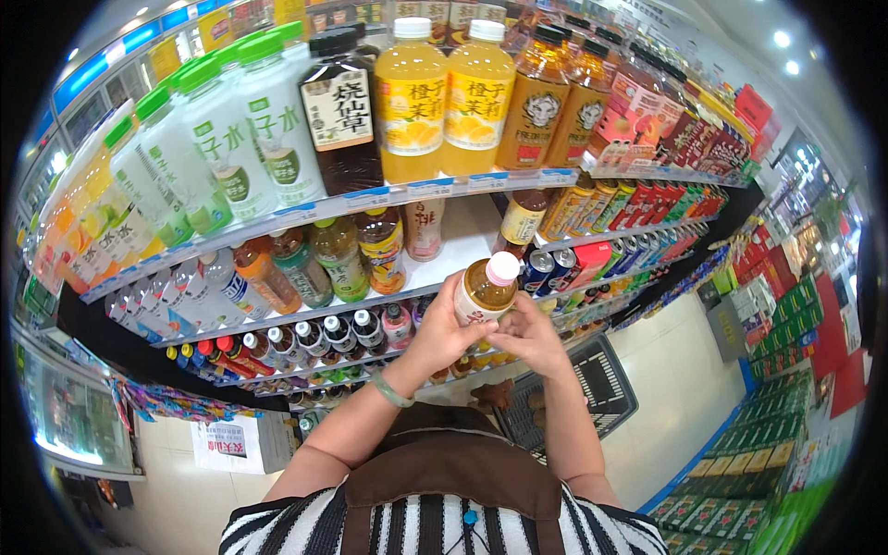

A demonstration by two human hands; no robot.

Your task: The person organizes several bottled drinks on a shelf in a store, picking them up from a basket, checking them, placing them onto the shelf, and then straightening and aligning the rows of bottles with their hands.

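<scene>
I hold a plastic drink bottle (476,283) with a pale pink cap, amber liquid and a white label, tilted in front of the shelves. My left hand (438,333) wraps around its label from the left, the thumb across the front. The fingers of my right hand (538,338) are curled at the bottle's lower right side, partly hidden behind it. Beyond it, a pink-and-white bottle (424,229) stands on the second white shelf (461,239), with a dark bottle with a yellow label (522,220) further right.
Large orange-drink bottles (412,104) and green-capped bottles (270,132) line the top shelf. Cans (540,267) fill shelves at right. A dark plastic shopping basket (630,399) sits on the floor below my right arm. Stacked green cartons (735,444) stand at right, a white carton (232,444) at left.
</scene>
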